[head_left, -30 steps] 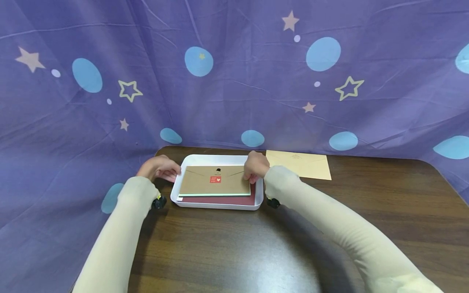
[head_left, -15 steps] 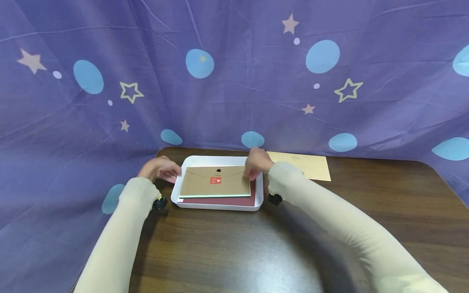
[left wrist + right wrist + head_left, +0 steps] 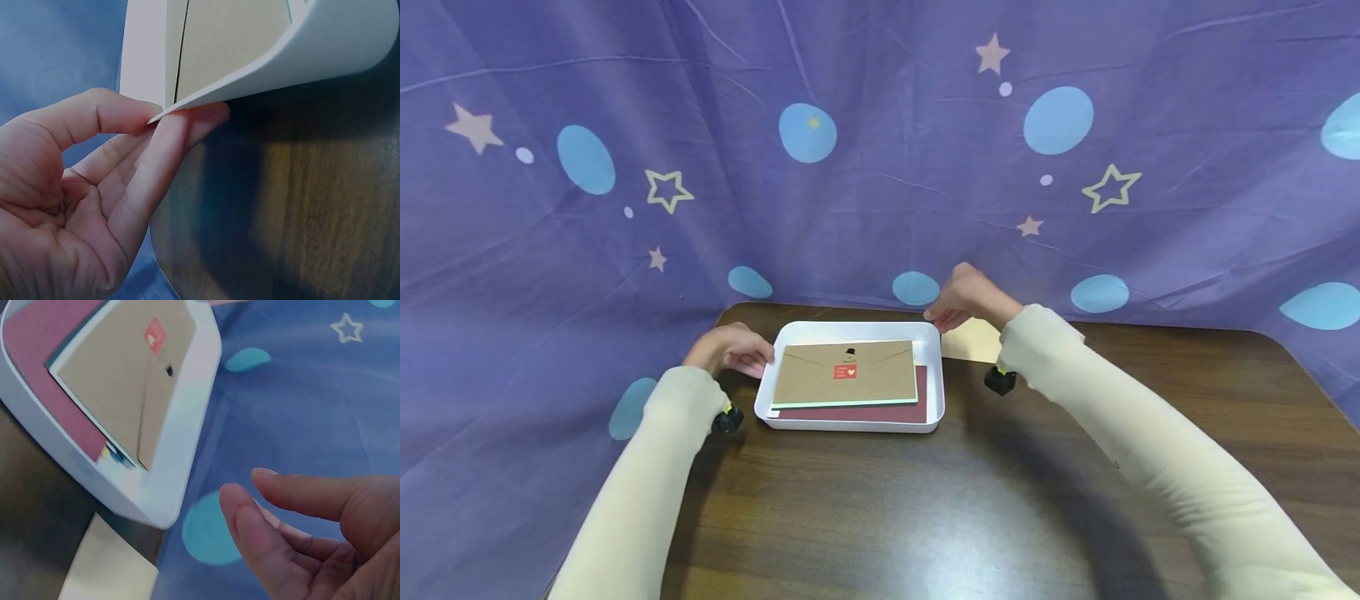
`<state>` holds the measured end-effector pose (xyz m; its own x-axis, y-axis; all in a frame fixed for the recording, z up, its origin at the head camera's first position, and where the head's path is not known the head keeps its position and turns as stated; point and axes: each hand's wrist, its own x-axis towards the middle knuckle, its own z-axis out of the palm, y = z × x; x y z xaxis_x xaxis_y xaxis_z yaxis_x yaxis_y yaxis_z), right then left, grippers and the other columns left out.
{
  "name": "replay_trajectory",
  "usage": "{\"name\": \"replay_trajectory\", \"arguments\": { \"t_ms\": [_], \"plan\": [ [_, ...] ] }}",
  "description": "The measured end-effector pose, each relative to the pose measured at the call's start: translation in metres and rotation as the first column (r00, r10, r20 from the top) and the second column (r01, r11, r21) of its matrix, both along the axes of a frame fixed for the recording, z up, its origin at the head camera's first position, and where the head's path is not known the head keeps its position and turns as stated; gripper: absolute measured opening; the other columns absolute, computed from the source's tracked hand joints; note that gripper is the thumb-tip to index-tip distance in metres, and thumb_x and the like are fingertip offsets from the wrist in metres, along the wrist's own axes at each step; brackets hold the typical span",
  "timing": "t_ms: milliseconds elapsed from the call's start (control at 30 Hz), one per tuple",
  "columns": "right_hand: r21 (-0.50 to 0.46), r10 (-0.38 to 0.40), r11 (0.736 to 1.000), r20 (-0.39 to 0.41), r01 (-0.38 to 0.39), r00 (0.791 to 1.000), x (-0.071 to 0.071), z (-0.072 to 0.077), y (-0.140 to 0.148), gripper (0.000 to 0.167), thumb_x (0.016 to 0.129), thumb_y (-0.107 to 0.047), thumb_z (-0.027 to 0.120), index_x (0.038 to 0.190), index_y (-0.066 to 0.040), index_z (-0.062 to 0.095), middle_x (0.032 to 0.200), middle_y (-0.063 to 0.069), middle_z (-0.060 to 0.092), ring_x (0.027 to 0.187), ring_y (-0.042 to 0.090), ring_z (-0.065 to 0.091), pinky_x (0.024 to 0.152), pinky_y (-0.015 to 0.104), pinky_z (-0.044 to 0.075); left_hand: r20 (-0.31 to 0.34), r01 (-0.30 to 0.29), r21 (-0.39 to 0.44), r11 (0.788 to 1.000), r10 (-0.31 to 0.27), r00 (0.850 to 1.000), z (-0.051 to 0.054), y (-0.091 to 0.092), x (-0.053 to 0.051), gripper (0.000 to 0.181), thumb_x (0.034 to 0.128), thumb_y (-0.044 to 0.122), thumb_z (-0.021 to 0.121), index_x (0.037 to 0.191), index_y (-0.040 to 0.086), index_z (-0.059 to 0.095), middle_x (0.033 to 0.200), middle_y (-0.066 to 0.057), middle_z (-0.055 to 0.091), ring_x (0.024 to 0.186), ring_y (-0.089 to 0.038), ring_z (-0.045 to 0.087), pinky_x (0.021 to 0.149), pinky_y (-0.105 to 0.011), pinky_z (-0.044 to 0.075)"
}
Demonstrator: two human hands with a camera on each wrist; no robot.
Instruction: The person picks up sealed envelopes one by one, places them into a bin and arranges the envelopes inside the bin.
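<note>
A white tray (image 3: 850,426) stands on the table, and my left hand (image 3: 730,348) pinches its left rim between thumb and fingers. In the left wrist view the thumb (image 3: 128,114) lies on top of the rim with fingers beneath. Inside the tray a brown kraft envelope (image 3: 812,385), with a red heart sticker and a black hat print, lies on top of a dark red envelope (image 3: 917,413). My right hand (image 3: 966,298) hovers beyond the tray's back right corner, holding nothing. In the right wrist view its thumb and fingers are apart.
A cream envelope (image 3: 966,342) lies on the wooden table (image 3: 865,517) right of the tray, partly hidden by my right hand and sleeve. Behind the table hangs a purple curtain (image 3: 865,217) with stars and blue dots. The table's far edge is close behind the tray.
My right hand has let go of the kraft envelope's right side and moved up, right and away. The kraft envelope now sits slightly turned in the tray. My left hand stays on the rim.
</note>
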<state>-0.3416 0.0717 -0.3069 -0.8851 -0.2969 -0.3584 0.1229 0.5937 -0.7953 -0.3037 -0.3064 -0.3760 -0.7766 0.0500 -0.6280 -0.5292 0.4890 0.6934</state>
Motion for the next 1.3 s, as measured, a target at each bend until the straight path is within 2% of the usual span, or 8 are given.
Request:
{"name": "replay_trajectory", "arguments": {
  "t_ms": [167, 300, 367, 533, 700, 967, 1133, 1300],
  "plan": [
    [-0.010, -0.040, 0.999, -0.044, 0.040, 0.998, -0.005, 0.007, 0.022, 0.011, 0.087, -0.002, 0.076, 0.086, 0.008, 0.072, 0.063, 0.008, 0.069, 0.057, 0.017, 0.070, 0.060, 0.030, 0.065, -0.006, 0.005, -0.022, 1.000, -0.005, 1.000, 0.001, 0.001, 0.000, 0.015, 0.0847, -0.003, 0.059, 0.072, 0.004, 0.063, 0.059, 0.001, 0.065, 0.054, -0.006, 0.065, 0.060, -0.019, 0.063],
    [0.004, -0.097, 0.995, -0.062, 0.098, 0.993, -0.010, 0.009, 0.040, 0.012, 0.088, -0.004, 0.076, 0.089, 0.007, 0.070, 0.068, 0.008, 0.070, 0.063, 0.018, 0.071, 0.072, 0.034, 0.067, -0.016, 0.008, -0.040, 0.999, -0.009, 1.000, 0.002, 0.003, 0.001, 0.015, 0.0847, -0.003, 0.059, 0.072, 0.004, 0.062, 0.058, 0.001, 0.065, 0.053, -0.006, 0.064, 0.058, -0.018, 0.063],
    [0.019, -0.124, 0.992, -0.079, 0.125, 0.989, -0.011, 0.010, 0.051, 0.011, 0.088, -0.004, 0.076, 0.088, 0.005, 0.069, 0.069, 0.007, 0.070, 0.065, 0.018, 0.071, 0.074, 0.034, 0.067, -0.024, 0.010, -0.049, 0.999, -0.011, 1.000, 0.003, 0.005, 0.001, 0.015, 0.0848, -0.003, 0.058, 0.072, 0.004, 0.062, 0.058, 0.001, 0.064, 0.053, -0.006, 0.064, 0.059, -0.019, 0.063],
    [0.029, -0.195, 0.980, -0.088, 0.198, 0.977, -0.017, 0.008, 0.075, 0.014, 0.087, -0.004, 0.076, 0.084, 0.001, 0.063, 0.064, 0.004, 0.067, 0.061, 0.016, 0.069, 0.063, 0.028, 0.065, -0.041, 0.017, -0.086, 0.996, -0.020, 0.999, 0.004, 0.009, 0.002, 0.014, 0.0846, -0.003, 0.058, 0.072, 0.003, 0.061, 0.059, 0.001, 0.063, 0.052, -0.006, 0.063, 0.058, -0.019, 0.063],
    [0.051, -0.255, 0.964, -0.079, 0.260, 0.964, -0.024, 0.002, 0.097, 0.019, 0.088, -0.005, 0.076, 0.086, 0.000, 0.058, 0.060, 0.003, 0.064, 0.057, 0.015, 0.067, 0.061, 0.029, 0.065, -0.052, 0.023, -0.116, 0.993, -0.029, 0.998, 0.005, 0.011, 0.002, 0.013, 0.0842, -0.003, 0.058, 0.073, 0.003, 0.060, 0.060, 0.000, 0.061, 0.053, -0.007, 0.063, 0.058, -0.019, 0.063],
    [0.078, -0.326, 0.939, -0.104, 0.334, 0.940, -0.027, -0.008, 0.122, 0.023, 0.084, -0.007, 0.080, 0.085, -0.002, 0.058, 0.064, 0.003, 0.061, 0.060, 0.015, 0.065, 0.077, 0.034, 0.067, -0.076, 0.021, -0.144, 0.989, -0.033, 0.997, 0.006, 0.013, 0.004, 0.008, 0.0838, -0.004, 0.056, 0.077, -0.001, 0.060, 0.063, -0.002, 0.061, 0.054, -0.008, 0.063, 0.060, -0.021, 0.064],
    [0.048, -0.331, 0.941, -0.082, 0.335, 0.940, -0.024, -0.013, 0.131, 0.019, 0.084, -0.004, 0.078, 0.080, -0.003, 0.059, 0.059, 0.002, 0.060, 0.055, 0.012, 0.061, 0.065, 0.027, 0.064, -0.080, 0.024, -0.156, 0.987, -0.037, 0.996, 0.007, 0.014, 0.005, 0.006, 0.0836, -0.004, 0.057, 0.079, -0.002, 0.060, 0.064, -0.003, 0.061, 0.055, -0.009, 0.064, 0.060, -0.021, 0.064],
    [0.031, -0.257, 0.965, -0.081, 0.261, 0.963, -0.017, -0.022, 0.142, 0.016, 0.086, -0.007, 0.075, 0.072, -0.006, 0.065, 0.056, 0.000, 0.059, 0.051, 0.011, 0.060, 0.054, 0.024, 0.060, -0.089, 0.027, -0.174, 0.984, -0.043, 0.995, 0.008, 0.016, 0.006, 0.007, 0.0832, -0.003, 0.058, 0.077, 0.000, 0.059, 0.065, -0.003, 0.061, 0.055, -0.009, 0.064, 0.060, -0.021, 0.064]
  ]
}}
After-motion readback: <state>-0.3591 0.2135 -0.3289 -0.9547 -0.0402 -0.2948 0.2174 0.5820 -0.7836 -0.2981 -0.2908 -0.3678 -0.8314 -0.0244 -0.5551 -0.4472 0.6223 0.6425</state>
